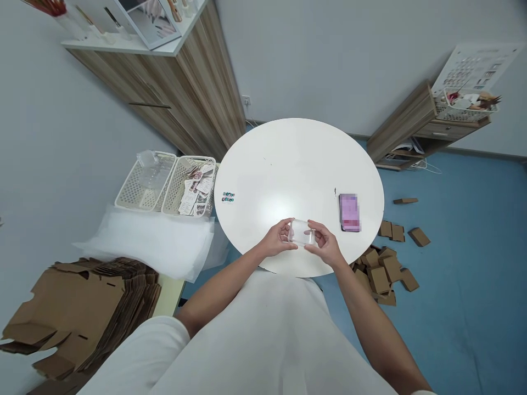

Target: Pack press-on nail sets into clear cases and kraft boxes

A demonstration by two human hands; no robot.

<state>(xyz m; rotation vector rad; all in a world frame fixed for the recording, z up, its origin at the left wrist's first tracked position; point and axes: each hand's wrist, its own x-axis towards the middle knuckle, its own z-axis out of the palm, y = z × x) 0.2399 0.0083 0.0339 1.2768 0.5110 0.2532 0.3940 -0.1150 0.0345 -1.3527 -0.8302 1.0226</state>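
Between my two hands is a small clear plastic box [301, 232], held above the near part of the round white table [296, 153]. My left hand [279, 239] grips its left end with thumb and fingers. At the right end, my right hand [325, 242] pinches it the same way. Nothing can be made out inside the box. To the right of my hands lies a phone [349, 212] with a purple, blurred screen. A small card of dark green and pink round pieces [228, 197] rests near the table's left edge.
Left of the table stand two white baskets, one with clear plastic packs [154, 170], the other with printed cards [193, 192]. White foam sheets [156, 241] and flattened cardboard [74, 307] lie nearer. Small brown boxes [379, 274] are heaped on the floor at right. Cabinets [197, 93] flank the wall.
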